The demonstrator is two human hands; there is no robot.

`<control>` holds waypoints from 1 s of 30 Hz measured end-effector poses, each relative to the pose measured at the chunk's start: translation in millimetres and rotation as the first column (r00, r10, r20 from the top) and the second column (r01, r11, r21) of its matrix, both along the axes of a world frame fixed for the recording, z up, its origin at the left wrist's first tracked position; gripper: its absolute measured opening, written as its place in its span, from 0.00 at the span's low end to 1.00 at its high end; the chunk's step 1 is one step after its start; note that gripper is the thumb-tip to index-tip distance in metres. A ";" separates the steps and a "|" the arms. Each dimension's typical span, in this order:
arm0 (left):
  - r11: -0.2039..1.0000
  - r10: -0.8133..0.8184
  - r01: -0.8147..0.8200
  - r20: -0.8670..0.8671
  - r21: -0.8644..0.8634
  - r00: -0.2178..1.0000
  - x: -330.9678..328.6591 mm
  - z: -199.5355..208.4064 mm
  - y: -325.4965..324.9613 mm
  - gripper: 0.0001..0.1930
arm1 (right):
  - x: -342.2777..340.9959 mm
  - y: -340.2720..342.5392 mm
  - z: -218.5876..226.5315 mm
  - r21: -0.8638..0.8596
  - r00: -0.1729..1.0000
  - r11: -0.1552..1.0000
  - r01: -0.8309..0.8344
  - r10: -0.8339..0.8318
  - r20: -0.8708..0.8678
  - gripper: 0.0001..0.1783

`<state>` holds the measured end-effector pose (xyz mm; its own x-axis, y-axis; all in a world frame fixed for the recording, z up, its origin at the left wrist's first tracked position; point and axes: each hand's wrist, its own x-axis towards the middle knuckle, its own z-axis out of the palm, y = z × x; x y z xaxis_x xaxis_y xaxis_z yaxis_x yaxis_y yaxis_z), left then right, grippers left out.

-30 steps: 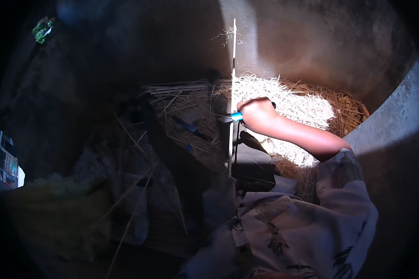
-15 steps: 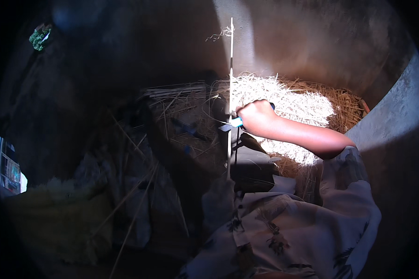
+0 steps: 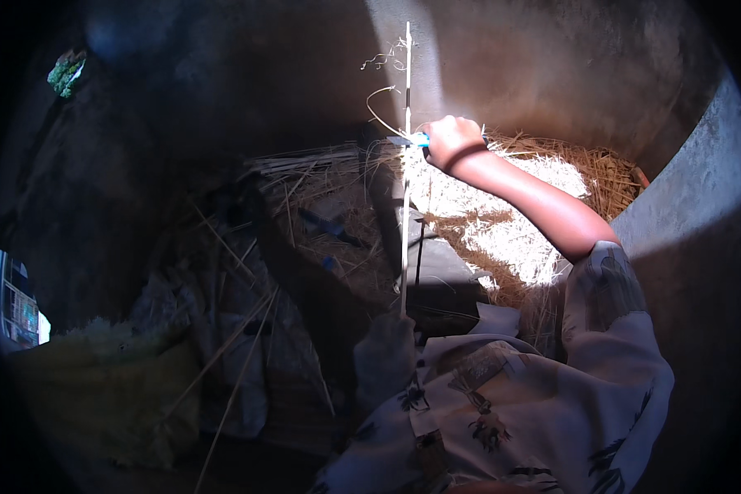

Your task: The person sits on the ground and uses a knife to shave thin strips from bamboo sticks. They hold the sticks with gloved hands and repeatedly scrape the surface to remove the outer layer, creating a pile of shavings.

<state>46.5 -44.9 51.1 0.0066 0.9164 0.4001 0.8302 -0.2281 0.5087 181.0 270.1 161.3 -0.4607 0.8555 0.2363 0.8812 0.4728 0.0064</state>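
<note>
My right hand (image 3: 454, 140) is closed round the blue handle of a knife (image 3: 421, 139). Its pale blade (image 3: 398, 141) lies against a long thin stick (image 3: 405, 198) that stands nearly upright before me. A curled thin strip (image 3: 373, 105) rises from the stick at the blade, and finer curls (image 3: 380, 60) cling near its top. The stick's lower end meets a grey, shadowed shape (image 3: 384, 350), which is too dark to name. I cannot make out my left hand.
Pale shavings (image 3: 543, 185) lie in a sunlit heap behind and under my right forearm. Several long sticks (image 3: 305, 160) lie in shadow at the back left. A yellowish sack (image 3: 107, 387) stands at the near left. A wall (image 3: 552, 66) closes off the back.
My right hand has moved up and away along the stick with the knife. A long curled strip now stands out above the blade.
</note>
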 end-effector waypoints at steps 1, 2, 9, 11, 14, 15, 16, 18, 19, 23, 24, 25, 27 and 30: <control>0.995 0.011 0.003 0.143 -0.097 0.990 5.2 1.9 -3.1 0.10 | 12.8 22.0 11.2 0.016 0.995 0.998 0.056 -0.054 -0.089 0.11; 0.991 0.018 0.009 0.194 -0.134 0.981 6.7 2.1 -6.1 0.09 | 20.0 49.3 18.3 0.128 0.994 0.988 0.090 -0.083 -0.066 0.11; 0.970 0.092 -0.019 0.294 -0.243 0.951 13.1 11.1 -4.6 0.06 | 45.3 82.9 41.7 0.199 0.988 0.968 0.155 -0.148 -0.049 0.12; 0.992 0.045 -0.015 0.248 -0.123 0.968 8.4 1.4 -6.6 0.07 | 33.9 48.8 23.8 0.153 0.994 0.986 -0.073 0.059 0.088 0.10; 0.969 0.115 -0.023 0.364 -0.246 0.924 10.4 4.1 -9.1 0.06 | 50.7 47.8 6.6 0.277 0.958 0.924 -0.264 0.284 -0.035 0.07; 0.992 0.088 -0.076 0.120 -0.103 0.989 9.7 -1.3 -10.2 0.06 | 60.6 52.4 15.7 0.286 0.952 0.921 -0.265 0.297 -0.074 0.07; 0.995 0.092 -0.086 -0.133 0.051 0.987 6.7 -10.9 -10.0 0.06 | 61.8 73.2 19.1 0.329 0.970 0.920 -0.212 0.238 -0.040 0.07; 0.989 0.069 -0.024 -0.315 0.145 0.946 4.6 -16.8 -10.3 0.06 | 57.7 86.0 19.3 0.350 0.992 0.932 -0.094 0.116 -0.042 0.08; 0.996 0.026 -0.003 -0.261 0.087 0.965 2.0 -14.7 -10.7 0.06 | 44.9 85.5 19.9 0.327 0.995 0.944 -0.036 0.066 -0.080 0.08; 0.999 0.034 -0.037 0.095 0.030 0.995 11.3 -0.3 -9.5 0.06 | 20.2 109.6 44.8 0.299 0.957 0.930 0.212 -0.136 -0.255 0.11; 0.993 0.032 -0.023 -0.078 0.117 0.996 6.3 -18.6 -12.8 0.05 | 23.7 123.3 46.8 0.328 0.944 0.918 0.223 -0.120 -0.307 0.11; 0.980 0.043 0.008 -0.250 0.198 0.967 -3.0 -52.7 -17.4 0.04 | 27.6 136.5 47.9 0.355 0.927 0.904 0.238 -0.103 -0.359 0.12; 0.979 0.044 0.014 -0.273 0.205 0.961 -8.8 -55.4 -11.2 0.04 | 24.8 153.7 48.1 0.267 0.896 0.912 0.312 -0.188 -0.403 0.13; 0.992 0.099 -0.084 -0.172 0.089 0.980 3.5 -19.0 -10.5 0.05 | 20.1 159.4 40.4 0.163 0.872 0.919 0.360 -0.269 -0.408 0.14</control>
